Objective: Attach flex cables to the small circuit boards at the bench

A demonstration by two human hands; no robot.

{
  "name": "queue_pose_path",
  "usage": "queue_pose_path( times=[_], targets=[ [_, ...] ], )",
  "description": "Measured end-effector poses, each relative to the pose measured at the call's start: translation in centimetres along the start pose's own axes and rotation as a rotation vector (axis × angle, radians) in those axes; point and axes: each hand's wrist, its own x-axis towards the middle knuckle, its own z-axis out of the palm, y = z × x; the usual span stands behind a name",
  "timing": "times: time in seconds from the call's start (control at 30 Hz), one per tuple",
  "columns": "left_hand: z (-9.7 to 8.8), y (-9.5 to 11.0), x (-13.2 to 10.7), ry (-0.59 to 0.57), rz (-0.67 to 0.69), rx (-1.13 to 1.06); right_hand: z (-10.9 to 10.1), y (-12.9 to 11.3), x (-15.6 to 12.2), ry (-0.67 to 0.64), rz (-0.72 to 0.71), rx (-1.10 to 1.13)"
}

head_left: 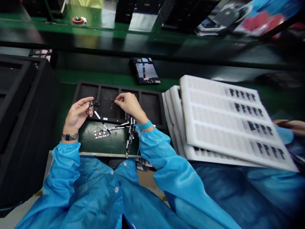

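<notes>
While your left hand [74,116] grips a small dark component [96,104] over the black tray [152,106], its striped strip [100,119] slopes toward the surface [88,148], probably left free to avoid creasing; your right hand [130,103] has its grip bunched above a compartment [106,97], holding what, I cannot tell.

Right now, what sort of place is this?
Probably an electronics workshop or factory: a circuit-like piece lies near a compartmented black tray, the top white tray holds rows of small dark parts, and someone wears a blue smock.
</notes>
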Motion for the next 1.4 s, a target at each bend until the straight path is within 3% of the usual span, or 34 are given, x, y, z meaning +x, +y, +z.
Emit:
queue_pose_path(
  times=[0.13,0.27,0.47,0.57,0.7,0.83,0.93,1.03,1.23,1.4],
  targets=[
    [-0.5,0.0,0.2,0.047,0.039,-0.077,0.9,-2.5,2.8,-0.102,0.027,-0.276],
    [-1.0,-0.2,0.4,0.052,0.049,-0.102,1.3,-3.9,3.7,-0.246,-0.032,-0.353],
    [-1.5,-0.1,0.5,0.082,0.044,-0.148,1.0,-4.3,3.5,-0.203,-0.036,-0.325],
    [-1.6,0.1,0.4,0.109,0.047,-0.218,0.3,-3.0,2.6,-0.121,-0.054,-0.142],
    [-1.8,0.3,0.4,0.138,0.032,-0.261,-0.8,-0.5,0.4,-0.046,-0.124,0.437],
    [-1.7,0.0,0.5,0.189,-0.060,-0.249,-0.8,1.1,-2.0,-0.015,-0.051,0.704],
    [-1.5,-0.3,0.6,0.221,-0.130,-0.223,-0.4,1.6,-3.0,-0.002,-0.004,0.764],
    [-1.2,-0.6,0.6,0.224,-0.150,-0.185,-0.1,1.6,-3.6,-0.016,-0.070,0.756],
    [-0.6,-0.8,0.5,0.238,-0.127,-0.114,-0.5,1.2,-4.5,0.002,-0.151,0.704],
    [0.1,-1.1,0.5,0.202,-0.103,-0.077,-0.5,0.6,-5.3,0.102,-0.229,0.569]
  ],
)
